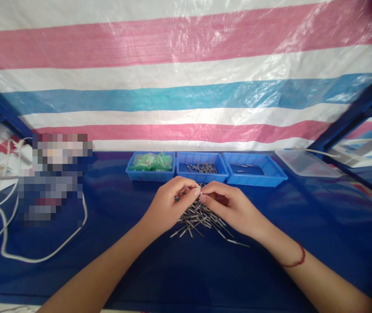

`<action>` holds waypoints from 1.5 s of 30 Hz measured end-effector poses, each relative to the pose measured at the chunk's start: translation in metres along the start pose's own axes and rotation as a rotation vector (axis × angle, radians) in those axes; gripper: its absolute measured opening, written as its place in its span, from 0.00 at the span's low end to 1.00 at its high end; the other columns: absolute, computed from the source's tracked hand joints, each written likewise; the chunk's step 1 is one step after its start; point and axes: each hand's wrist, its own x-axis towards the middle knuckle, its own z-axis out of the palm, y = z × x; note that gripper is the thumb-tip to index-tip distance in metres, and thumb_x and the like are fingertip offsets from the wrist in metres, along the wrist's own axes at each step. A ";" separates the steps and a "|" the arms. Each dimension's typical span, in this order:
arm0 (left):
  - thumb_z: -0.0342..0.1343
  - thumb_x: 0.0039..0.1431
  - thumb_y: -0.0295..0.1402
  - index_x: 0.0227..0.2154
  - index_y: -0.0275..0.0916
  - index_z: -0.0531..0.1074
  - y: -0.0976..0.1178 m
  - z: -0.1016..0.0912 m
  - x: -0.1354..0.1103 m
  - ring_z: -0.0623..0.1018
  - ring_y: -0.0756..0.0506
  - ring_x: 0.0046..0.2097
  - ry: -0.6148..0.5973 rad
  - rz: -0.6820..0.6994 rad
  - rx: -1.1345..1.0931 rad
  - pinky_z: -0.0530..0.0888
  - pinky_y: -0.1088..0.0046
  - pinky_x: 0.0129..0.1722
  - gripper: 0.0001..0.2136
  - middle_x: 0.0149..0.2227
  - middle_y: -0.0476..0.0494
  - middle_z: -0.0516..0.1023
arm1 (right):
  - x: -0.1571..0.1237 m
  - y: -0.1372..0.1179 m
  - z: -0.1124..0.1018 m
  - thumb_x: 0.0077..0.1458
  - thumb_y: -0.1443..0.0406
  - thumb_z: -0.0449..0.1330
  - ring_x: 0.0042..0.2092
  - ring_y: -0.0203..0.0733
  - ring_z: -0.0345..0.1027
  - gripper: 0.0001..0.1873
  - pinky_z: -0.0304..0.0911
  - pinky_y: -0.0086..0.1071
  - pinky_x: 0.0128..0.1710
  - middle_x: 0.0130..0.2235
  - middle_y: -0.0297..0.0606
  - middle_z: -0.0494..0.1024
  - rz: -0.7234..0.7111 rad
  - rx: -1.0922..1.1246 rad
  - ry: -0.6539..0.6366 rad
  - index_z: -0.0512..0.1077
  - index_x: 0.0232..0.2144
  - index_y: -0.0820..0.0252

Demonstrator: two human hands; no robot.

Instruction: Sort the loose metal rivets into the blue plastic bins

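Note:
A loose pile of metal blind rivets lies on the blue table, partly covered by both hands. Over its left side, my left hand is closed with thumb and forefinger pinched together. My right hand pinches from the other side, its fingertips meeting those of the left. Whatever sits between the fingertips is too small to make out. Just behind the hands stand three blue bins: the left bin has green plastic packets, the middle bin several rivets, and the right bin a few.
A clear plastic lid lies at the back right. White cables loop over the table's left side, beside a blurred-out patch. Striped plastic sheeting hangs behind, and blue metal posts flank the table.

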 end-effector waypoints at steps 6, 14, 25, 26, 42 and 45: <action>0.51 0.61 0.33 0.36 0.38 0.71 0.000 -0.001 0.002 0.74 0.50 0.36 0.014 0.039 0.036 0.70 0.75 0.37 0.06 0.37 0.46 0.76 | -0.001 0.002 0.000 0.54 0.57 0.60 0.26 0.33 0.59 0.11 0.58 0.28 0.25 0.28 0.32 0.70 0.067 0.055 0.124 0.71 0.31 0.59; 0.51 0.62 0.34 0.46 0.39 0.68 -0.005 0.000 -0.001 0.74 0.46 0.42 -0.117 0.092 0.289 0.70 0.69 0.42 0.11 0.41 0.44 0.75 | 0.004 0.006 -0.030 0.54 0.54 0.59 0.29 0.37 0.64 0.12 0.60 0.30 0.27 0.29 0.34 0.74 0.034 -0.125 0.345 0.72 0.30 0.57; 0.51 0.54 0.56 0.60 0.53 0.58 -0.022 0.021 -0.020 0.55 0.33 0.64 -0.413 0.324 0.641 0.54 0.44 0.58 0.31 0.64 0.41 0.57 | -0.005 0.017 -0.101 0.55 0.56 0.54 0.27 0.39 0.63 0.11 0.56 0.34 0.29 0.25 0.36 0.71 0.256 -0.862 0.460 0.68 0.29 0.57; 0.49 0.56 0.56 0.60 0.53 0.58 -0.024 0.023 -0.020 0.54 0.33 0.64 -0.408 0.318 0.649 0.53 0.44 0.58 0.30 0.64 0.41 0.56 | -0.010 0.011 -0.098 0.55 0.55 0.53 0.25 0.37 0.61 0.12 0.56 0.33 0.28 0.23 0.34 0.69 0.247 -0.791 0.331 0.67 0.28 0.56; 0.46 0.63 0.48 0.57 0.52 0.62 -0.024 0.025 -0.017 0.56 0.38 0.63 -0.357 0.271 0.704 0.55 0.49 0.60 0.21 0.62 0.44 0.60 | -0.030 -0.003 -0.047 0.43 0.67 0.59 0.26 0.37 0.70 0.02 0.53 0.28 0.24 0.24 0.31 0.76 0.402 -0.725 -0.516 0.68 0.22 0.57; 0.47 0.62 0.47 0.57 0.52 0.63 -0.025 0.025 -0.017 0.56 0.38 0.63 -0.352 0.275 0.706 0.55 0.49 0.60 0.21 0.62 0.44 0.60 | -0.031 0.003 -0.041 0.45 0.70 0.55 0.28 0.38 0.69 0.03 0.51 0.29 0.26 0.27 0.33 0.76 0.323 -0.854 -0.449 0.67 0.24 0.57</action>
